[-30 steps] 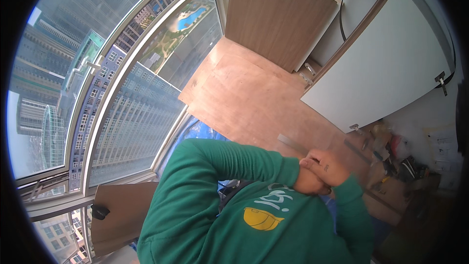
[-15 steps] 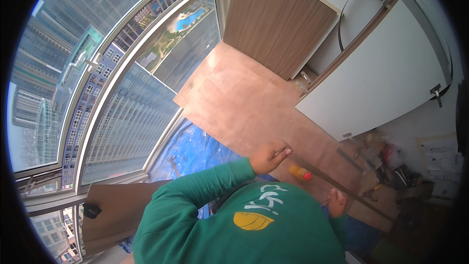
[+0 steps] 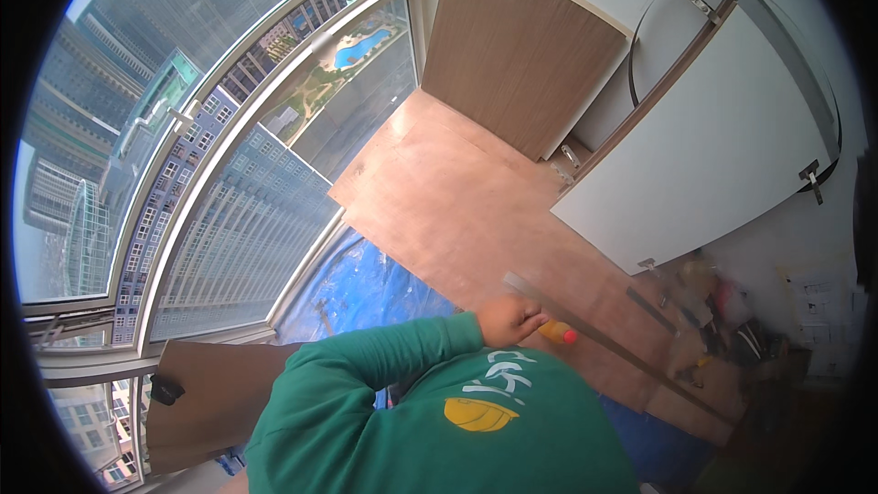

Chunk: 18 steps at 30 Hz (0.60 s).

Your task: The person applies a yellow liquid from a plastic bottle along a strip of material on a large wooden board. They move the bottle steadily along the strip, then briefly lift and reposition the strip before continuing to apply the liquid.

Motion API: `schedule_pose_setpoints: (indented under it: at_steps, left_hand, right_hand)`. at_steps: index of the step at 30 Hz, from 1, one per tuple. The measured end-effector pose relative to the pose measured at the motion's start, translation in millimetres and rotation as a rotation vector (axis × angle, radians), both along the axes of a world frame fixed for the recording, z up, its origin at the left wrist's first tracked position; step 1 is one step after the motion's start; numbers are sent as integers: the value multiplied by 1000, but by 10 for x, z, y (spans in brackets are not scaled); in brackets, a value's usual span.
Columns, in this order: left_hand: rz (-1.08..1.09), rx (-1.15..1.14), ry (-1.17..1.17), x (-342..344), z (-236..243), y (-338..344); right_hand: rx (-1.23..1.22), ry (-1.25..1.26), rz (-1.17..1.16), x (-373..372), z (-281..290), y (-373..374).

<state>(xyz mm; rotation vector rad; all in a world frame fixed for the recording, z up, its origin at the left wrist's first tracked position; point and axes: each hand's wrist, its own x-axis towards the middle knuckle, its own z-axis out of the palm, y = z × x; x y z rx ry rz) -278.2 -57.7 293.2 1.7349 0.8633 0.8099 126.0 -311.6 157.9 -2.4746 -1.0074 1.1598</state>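
Note:
My left hand [image 3: 509,319] is in front of my chest, in a green sleeve, with its fingers curled and pressed together. What they hold, if anything, is too small to make out. Right by its fingertips, as seen from above, lies a bottle [image 3: 556,332] with yellow-orange contents and a red cap. A long, narrow brown strip [image 3: 608,340] runs diagonally over the pinkish floor covering [image 3: 457,185], its near end just beyond my hand and apart from it. My right hand is out of the picture, behind my body's edge.
A wood-grain panel [image 3: 521,55] leans on the far wall. Beside it stands a white-faced cabinet door [image 3: 704,137] with hinges and a loose loop of edging. Tools and bags [image 3: 732,316] clutter the right. Blue sheeting [image 3: 352,288] and a brown board [image 3: 210,393] lie near the tall windows.
My left hand has drawn back toward my body, uncovering the strip's end. My right hand, visible beside the strip before, has dropped out of view. The view has shifted slightly.

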Motion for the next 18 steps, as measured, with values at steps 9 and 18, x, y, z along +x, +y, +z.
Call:
schedule_pose_setpoints:
  at_steps: [9, 18]
  left_hand:
    - [-194, -297, -60, 60, 80, -392]
    - [-206, -817, -311, 430, -95, -1513]
  right_hand:
    - [1, 53, 167, 132, -258, 429]
    - [36, 114, 433, 466, -485, 766]
